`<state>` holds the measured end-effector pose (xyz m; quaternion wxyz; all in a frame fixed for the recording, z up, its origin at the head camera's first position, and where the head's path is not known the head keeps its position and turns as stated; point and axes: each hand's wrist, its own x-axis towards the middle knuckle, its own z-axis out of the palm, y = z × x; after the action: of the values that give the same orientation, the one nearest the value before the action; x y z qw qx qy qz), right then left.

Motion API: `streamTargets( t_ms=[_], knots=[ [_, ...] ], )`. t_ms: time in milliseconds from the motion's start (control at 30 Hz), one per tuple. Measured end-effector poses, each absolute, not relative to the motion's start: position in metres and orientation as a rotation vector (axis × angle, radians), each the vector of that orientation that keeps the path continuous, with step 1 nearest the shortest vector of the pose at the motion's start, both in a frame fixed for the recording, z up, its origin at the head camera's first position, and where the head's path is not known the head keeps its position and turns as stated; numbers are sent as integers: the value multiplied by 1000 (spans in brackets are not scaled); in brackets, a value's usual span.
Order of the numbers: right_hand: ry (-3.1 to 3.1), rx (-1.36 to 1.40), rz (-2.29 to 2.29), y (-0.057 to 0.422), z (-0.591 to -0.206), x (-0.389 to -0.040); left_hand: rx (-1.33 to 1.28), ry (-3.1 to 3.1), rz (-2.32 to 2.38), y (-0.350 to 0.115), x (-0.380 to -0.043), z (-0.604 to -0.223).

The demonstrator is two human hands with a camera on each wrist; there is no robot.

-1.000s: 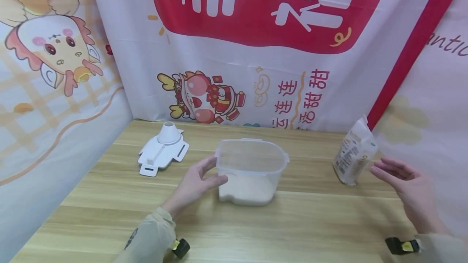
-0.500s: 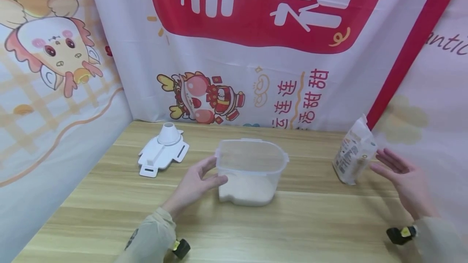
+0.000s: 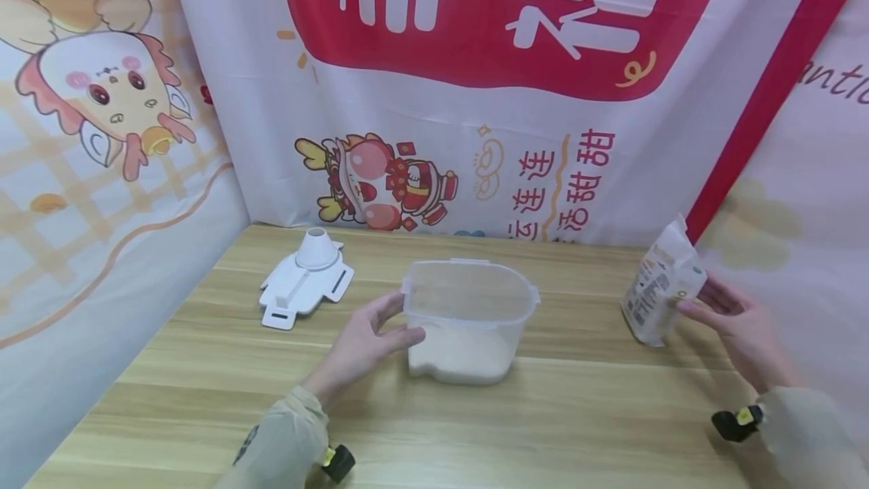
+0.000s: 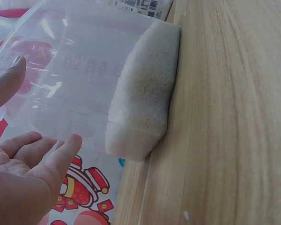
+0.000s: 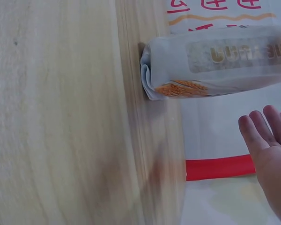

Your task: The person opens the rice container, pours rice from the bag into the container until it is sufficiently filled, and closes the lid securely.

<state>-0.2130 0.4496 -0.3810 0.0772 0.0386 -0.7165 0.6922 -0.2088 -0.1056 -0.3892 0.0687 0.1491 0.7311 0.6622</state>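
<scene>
A clear plastic container [image 3: 471, 293], uncovered and partly filled with white rice [image 4: 143, 89], stands on the wooden table. My left hand [image 3: 370, 338] is at its left end, thumb [image 4: 11, 82] along one side and loosely spread fingers [image 4: 61, 157] along the other, lightly touching the wall. To the right, a white printed bag of grain [image 3: 661, 285] stands upright, leaning a little. Beside it my right hand [image 3: 740, 330] has its fingers extended; in the right wrist view a gap shows between these fingers [image 5: 260, 133] and the bag.
A white lid [image 3: 302, 289] with a cone-shaped spout lies at the back left of the table [image 3: 557, 429]. Printed cloths hang behind and on both sides, with the back cloth [image 3: 407, 112] meeting the table's far edge.
My right hand has moved forward and left, up to the bag's right side. The left hand stays at the container, and the container and lid have not moved.
</scene>
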Motion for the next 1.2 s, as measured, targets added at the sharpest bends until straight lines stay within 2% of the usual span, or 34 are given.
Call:
streamTargets(
  t_ms=[167,433,667,900,1200],
  knots=[
    [-2348,-12,1901,450,-380,-216,438,2195,2008,-105,-207,-389],
    [-2460,10,1822,452,-382,-225,472,2206,2013,-104,-207,-391],
    [-2230,248,2148,461,-390,-232,444,2221,1998,-105,-207,-390],
    [-2241,435,2194,471,-394,-237,432,2217,1994,-105,-207,-389],
    [-2325,379,2140,479,-391,-242,416,2231,1978,-105,-206,-388]
  ],
)
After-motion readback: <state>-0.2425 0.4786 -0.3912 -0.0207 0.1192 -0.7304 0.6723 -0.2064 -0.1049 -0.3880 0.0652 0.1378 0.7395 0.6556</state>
